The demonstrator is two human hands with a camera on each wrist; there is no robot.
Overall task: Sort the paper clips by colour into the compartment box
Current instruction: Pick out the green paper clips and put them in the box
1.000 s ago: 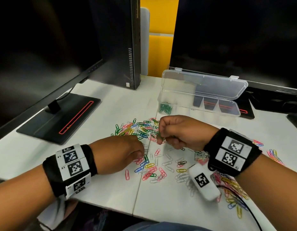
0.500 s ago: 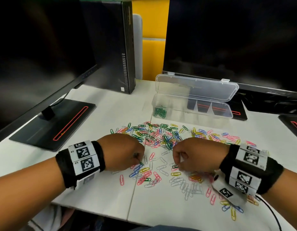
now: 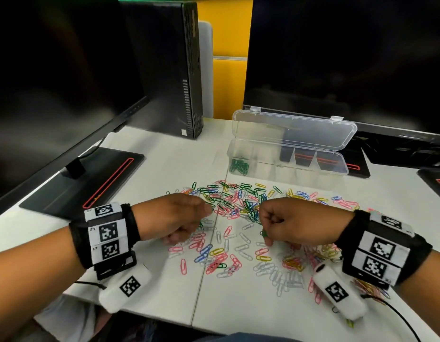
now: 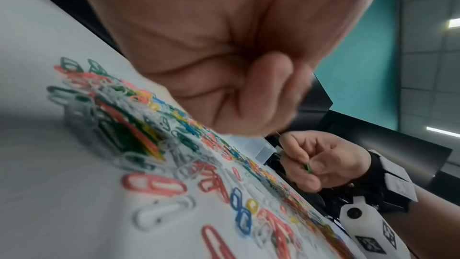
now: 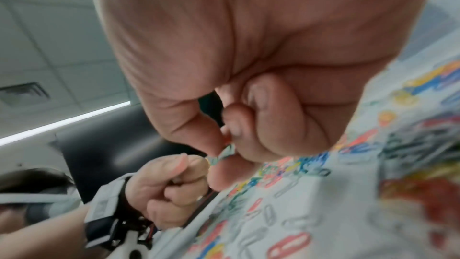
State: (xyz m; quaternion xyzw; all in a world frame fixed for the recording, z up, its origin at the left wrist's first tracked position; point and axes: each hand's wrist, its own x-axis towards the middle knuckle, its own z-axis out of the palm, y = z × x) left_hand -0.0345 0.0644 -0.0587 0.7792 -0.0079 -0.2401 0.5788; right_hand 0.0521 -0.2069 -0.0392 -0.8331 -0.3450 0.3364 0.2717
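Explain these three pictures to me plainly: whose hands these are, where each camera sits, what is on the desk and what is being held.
No machine here: a person's two bare hands, each wrist wearing a marked band with a small camera. The wide picture comes from a head-worn camera; the two close, blurry ones look along each wrist. On the white desk lies a scatter of coloured paper clips. Behind it stands an open clear compartment box, with green clips in its left end. The right hand pinches a green clip. The left hand is curled; what it holds is hidden.

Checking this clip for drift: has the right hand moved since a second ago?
Yes. The right hand has come back from near the compartment box toward the person, and now sits over the near paper clips.
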